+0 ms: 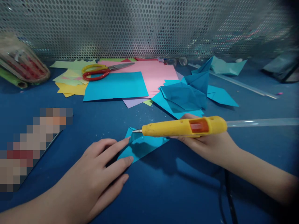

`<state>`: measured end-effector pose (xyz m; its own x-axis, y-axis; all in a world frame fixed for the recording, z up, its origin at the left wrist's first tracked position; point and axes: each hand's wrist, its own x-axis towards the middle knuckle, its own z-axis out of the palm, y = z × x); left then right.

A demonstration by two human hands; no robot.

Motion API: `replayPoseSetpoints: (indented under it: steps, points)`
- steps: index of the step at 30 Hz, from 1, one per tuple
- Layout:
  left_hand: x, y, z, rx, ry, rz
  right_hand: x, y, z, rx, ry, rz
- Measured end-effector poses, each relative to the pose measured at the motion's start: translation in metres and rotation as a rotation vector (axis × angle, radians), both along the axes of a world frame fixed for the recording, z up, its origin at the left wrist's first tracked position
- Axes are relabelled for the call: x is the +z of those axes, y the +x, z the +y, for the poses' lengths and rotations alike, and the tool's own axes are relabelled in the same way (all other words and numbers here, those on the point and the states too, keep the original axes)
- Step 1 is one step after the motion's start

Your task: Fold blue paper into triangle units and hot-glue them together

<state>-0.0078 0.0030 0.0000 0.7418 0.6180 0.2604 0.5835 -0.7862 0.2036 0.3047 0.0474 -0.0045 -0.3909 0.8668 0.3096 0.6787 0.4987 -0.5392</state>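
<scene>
My right hand (205,146) is wrapped round a yellow glue gun (184,127) with a clear glue stick (261,122) poking out of its back. The metal nozzle points left and touches a small folded blue paper piece (142,145) lying on the blue table. My left hand (100,174) lies flat with fingers stretched out, and its fingertips press the left edge of that folded piece.
Behind lie a flat blue sheet (116,86), pink paper (154,73), yellow and green sheets (70,79), red-and-yellow scissors (102,71) and several folded blue paper shapes (189,93). A clear ruler (243,83) lies at the right. A perforated metal wall (149,28) closes the back.
</scene>
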Motion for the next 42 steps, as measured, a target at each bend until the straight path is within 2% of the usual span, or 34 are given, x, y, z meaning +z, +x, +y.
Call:
replayPoseSetpoints:
  steps: [6,13,18,22,24,28,32,36,42]
  points:
    - [0.000,0.002,-0.001,0.037,-0.037,-0.011,-0.005,0.006,0.000,-0.053,0.056,-0.014]
    - [0.001,0.000,0.000,0.009,-0.033,-0.003,0.002,0.002,-0.001,-0.147,0.096,-0.005]
    - [0.002,-0.002,0.004,-0.015,-0.010,0.009,0.007,-0.002,-0.002,-0.285,-0.039,0.083]
    - [0.002,-0.003,0.005,-0.053,0.017,0.022,0.012,-0.005,-0.004,-0.216,-0.333,0.291]
    - [0.002,-0.003,0.004,-0.079,0.028,0.018,0.014,-0.004,-0.006,-0.211,-0.406,0.323]
    - [0.000,-0.001,-0.001,-0.015,0.007,-0.025,0.013,-0.002,-0.008,-0.346,-0.327,0.223]
    - [-0.002,0.000,-0.003,0.003,-0.016,-0.051,0.011,0.002,-0.007,-0.444,-0.322,0.299]
    - [-0.002,0.000,-0.004,0.012,0.012,-0.078,0.009,0.015,0.005,-0.552,-0.390,0.548]
    - [-0.002,-0.002,-0.003,0.104,-0.005,-0.065,0.014,0.060,0.035,-0.708,-0.298,0.794]
